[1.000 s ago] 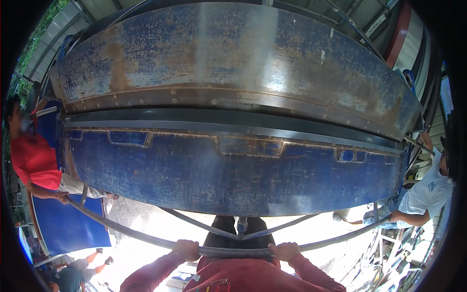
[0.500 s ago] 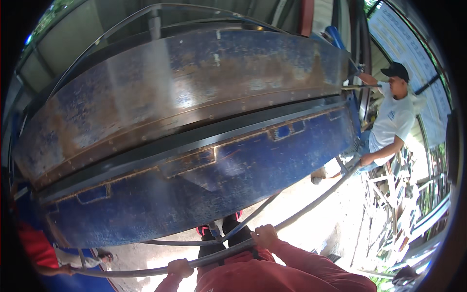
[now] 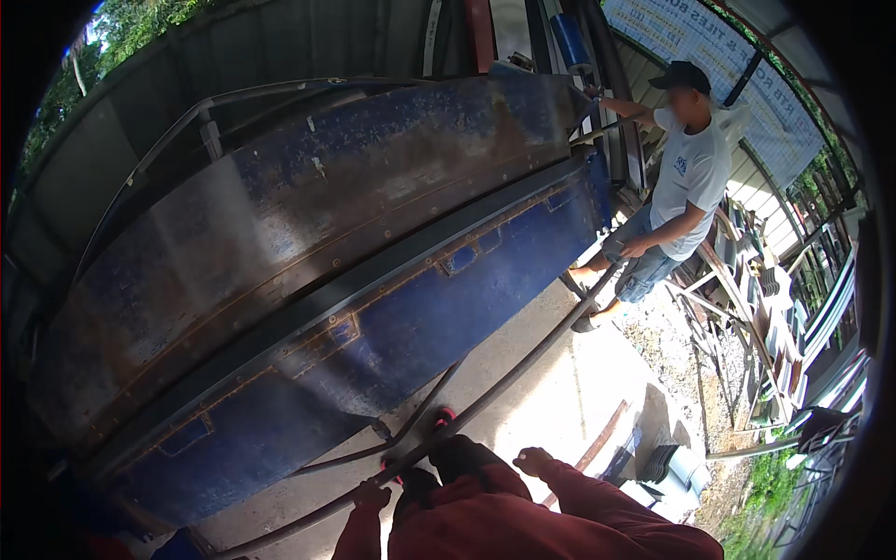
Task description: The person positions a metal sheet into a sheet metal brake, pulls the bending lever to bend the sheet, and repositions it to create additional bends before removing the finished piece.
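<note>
Since the earlier frame, our right hand (image 3: 532, 461) has come off the metal bar (image 3: 467, 417), and the view has swung so that the machine's panels slant more steeply.

In the head view, we see a blue cylinder (image 3: 570, 43) near the machine's upper end; we cannot tell whether it is a container or holds anything. The same goes for the pale rounded pieces (image 3: 686, 469) on the ground at the lower right.

The bar runs diagonally from the lower left up toward the person in a white shirt (image 3: 695, 168). It passes under the curled fingers of our left hand (image 3: 371, 495), which grip it. Our right hand is apart from the bar, on its right side; its fingers look bent, but we cannot tell how far they close.

We count one bar, two hands of our own, and two large panels: a worn, rust-stained upper panel (image 3: 308, 215) and a blue lower panel (image 3: 420, 336). One co-worker stands at the far end, one hand (image 3: 637, 245) just beside the bar; we cannot tell whether it touches.
</note>
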Demonstrator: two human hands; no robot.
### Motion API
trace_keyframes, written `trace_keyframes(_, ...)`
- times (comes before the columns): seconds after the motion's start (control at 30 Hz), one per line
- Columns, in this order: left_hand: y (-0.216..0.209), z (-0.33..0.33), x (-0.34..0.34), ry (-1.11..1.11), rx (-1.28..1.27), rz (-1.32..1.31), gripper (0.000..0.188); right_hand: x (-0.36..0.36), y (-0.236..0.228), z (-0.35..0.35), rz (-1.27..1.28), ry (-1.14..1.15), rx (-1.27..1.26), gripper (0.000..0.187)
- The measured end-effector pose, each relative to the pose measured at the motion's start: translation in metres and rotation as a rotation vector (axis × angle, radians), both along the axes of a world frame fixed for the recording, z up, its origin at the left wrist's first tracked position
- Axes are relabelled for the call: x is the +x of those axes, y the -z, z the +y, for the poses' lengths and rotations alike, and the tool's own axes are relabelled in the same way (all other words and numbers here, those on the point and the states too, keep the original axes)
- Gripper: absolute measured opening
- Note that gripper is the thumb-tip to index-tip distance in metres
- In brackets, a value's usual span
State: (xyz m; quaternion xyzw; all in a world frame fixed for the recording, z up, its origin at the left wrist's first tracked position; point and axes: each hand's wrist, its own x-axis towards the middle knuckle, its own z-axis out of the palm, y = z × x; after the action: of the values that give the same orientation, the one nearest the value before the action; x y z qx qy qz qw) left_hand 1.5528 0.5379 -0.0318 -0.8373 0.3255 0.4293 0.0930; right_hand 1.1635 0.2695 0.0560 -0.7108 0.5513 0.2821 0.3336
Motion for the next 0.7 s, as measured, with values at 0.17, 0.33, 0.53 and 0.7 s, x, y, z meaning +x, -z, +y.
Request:
trace_keyframes(0.17,0.016,-0.003,-0.001,-0.154,-0.199,0.196,0.066,-0.040,-0.014,0.020,0.110,0.066,0.035,0.049)
trace_keyframes(0.33,0.042,0.055,0.014,-0.212,-0.022,0.217,0.058,-0.045,-0.017,0.032,0.086,-0.080,0.097,0.042)
trace_keyframes(0.53,0.039,0.096,0.013,-0.215,0.022,0.159,0.051,-0.029,-0.025,0.018,0.087,0.040,0.098,0.046)
trace_keyframes(0.7,0.028,0.109,0.005,-0.360,-0.053,0.179,0.043,-0.053,0.038,-0.003,0.026,-0.285,-0.034,0.040)
